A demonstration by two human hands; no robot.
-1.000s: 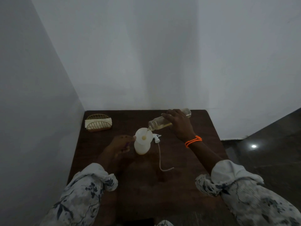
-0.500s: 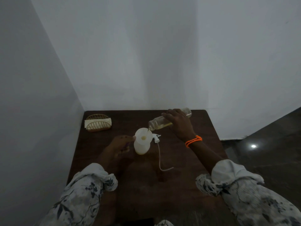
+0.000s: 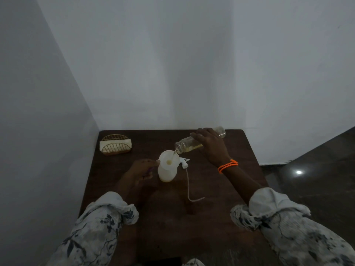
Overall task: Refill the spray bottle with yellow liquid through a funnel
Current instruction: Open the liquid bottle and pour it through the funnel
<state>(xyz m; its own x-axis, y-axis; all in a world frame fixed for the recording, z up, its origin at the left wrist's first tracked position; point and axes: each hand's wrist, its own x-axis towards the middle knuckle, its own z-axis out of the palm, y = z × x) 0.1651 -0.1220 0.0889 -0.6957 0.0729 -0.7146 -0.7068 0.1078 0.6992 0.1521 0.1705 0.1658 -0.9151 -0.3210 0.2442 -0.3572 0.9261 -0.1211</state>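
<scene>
The white spray bottle (image 3: 166,172) is standing upright just below the middle of the frame, on the dark wooden table (image 3: 211,227), with a white funnel (image 3: 169,158) sitting in its neck. A thin thread of yellow liquid (image 3: 173,155) is falling into the funnel's right side, and a small yellow pool is showing at the funnel's throat.

Your right hand (image 3: 210,145) is wrapping its grip around a clear glass bottle (image 3: 187,144), tipped nearly level, mouth pointing left and hanging just above the funnel's rim; a shallow layer of yellow is lying along its lower side. An orange beaded band (image 3: 228,165) is circling that wrist.

Your left hand (image 3: 141,169) is sitting just left of the spray bottle, fingers loosely curled, one fingertip reaching the funnel's left rim; in this dim light it is hard to say whether that grip is actually pinching the rim or only touching it.

The detached trigger head (image 3: 184,162) is lying on the table just right of the spray bottle, its dip tube (image 3: 189,189) trailing down toward the lower centre and curling right. Well apart, toward the table's far left corner, a gold wire napkin holder (image 3: 115,144) is holding folded white napkins. Floral sleeves are filling both lower corners.
</scene>
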